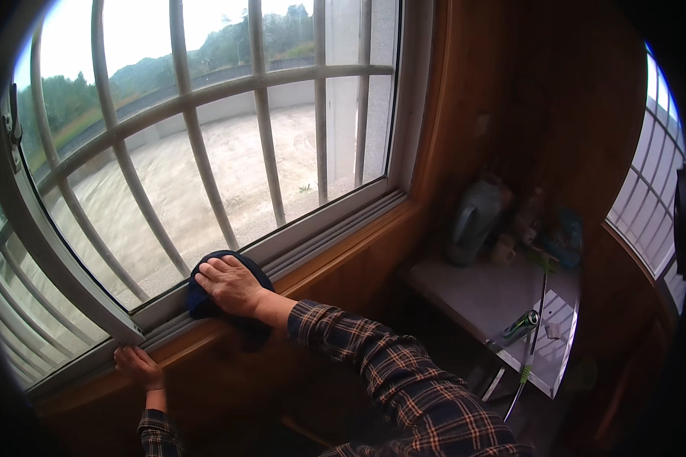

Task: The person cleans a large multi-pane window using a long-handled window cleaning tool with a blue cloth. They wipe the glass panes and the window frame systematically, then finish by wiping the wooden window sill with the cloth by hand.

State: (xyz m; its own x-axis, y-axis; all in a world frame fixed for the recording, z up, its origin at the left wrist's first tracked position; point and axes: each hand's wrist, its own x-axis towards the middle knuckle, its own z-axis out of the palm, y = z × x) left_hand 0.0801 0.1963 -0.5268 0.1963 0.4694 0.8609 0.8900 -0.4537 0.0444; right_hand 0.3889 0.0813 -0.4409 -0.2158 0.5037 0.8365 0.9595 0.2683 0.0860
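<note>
Under my right hand (227, 284) is a dark blue cloth (201, 297), pressed against the bottom rail of a sliding window sash (326, 212). My fingers are bent over the cloth, and part of it hangs down over the wooden sill. Lower left, my left hand (140, 367) holds the edge of the window sill (186, 347), just below the bottom corner of the sash's upright stile (68, 245). The grooved window track (343, 228) runs along the sill to the right. A sash latch (15, 123) shows at the far left.
Metal security bars (217, 94) stand outside the glass. To the right, a table (451, 285) holds a kettle or jug (475, 220), a cup (503, 250), a drink can (520, 327) and a thin rod with green parts (534, 337) reaching past its edge. Another barred window (643, 183) is at far right.
</note>
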